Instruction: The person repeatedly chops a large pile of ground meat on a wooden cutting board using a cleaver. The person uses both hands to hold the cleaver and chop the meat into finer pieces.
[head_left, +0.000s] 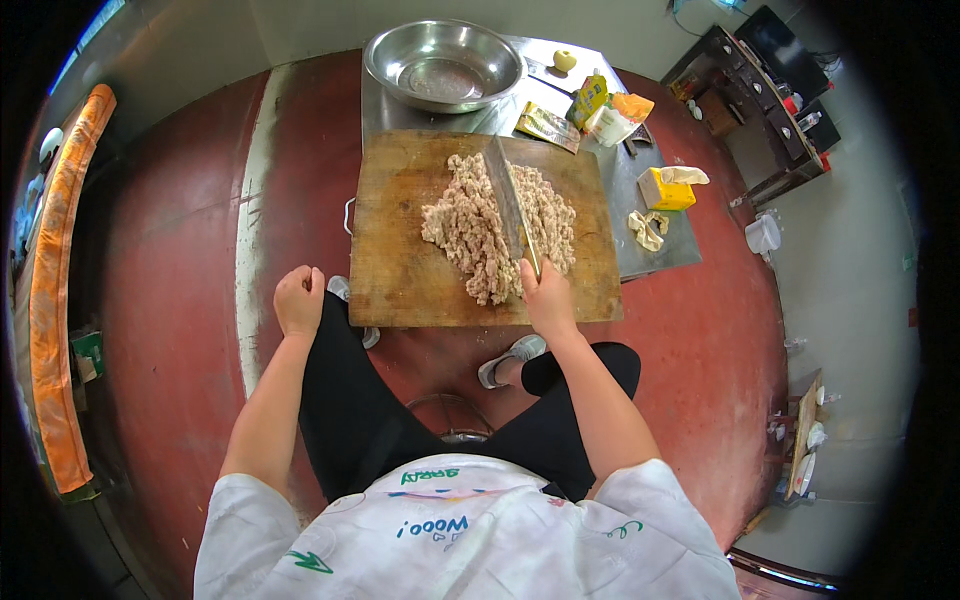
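Note:
My right hand (549, 294) grips the handle of a cleaver (508, 196) over a wooden chopping board (390, 247). Minced meat (469, 225) is heaped in the middle of the board, and the wide blade sits within the heap, with mince on both sides. How deep the blade's edge goes is hidden by the meat. Off the board's left front corner, my left hand (299, 300) rests by my left knee, its fingers curled into a fist with nothing visible in it.
Behind the board, a steel basin (444, 67) stands on a metal table (660, 251). Seasoning packets (548, 126), a round pale fruit or vegetable (564, 61) and a yellow tissue box (666, 190) lie right of it. Crumpled gloves or wrapping (646, 230) are near the table's right edge.

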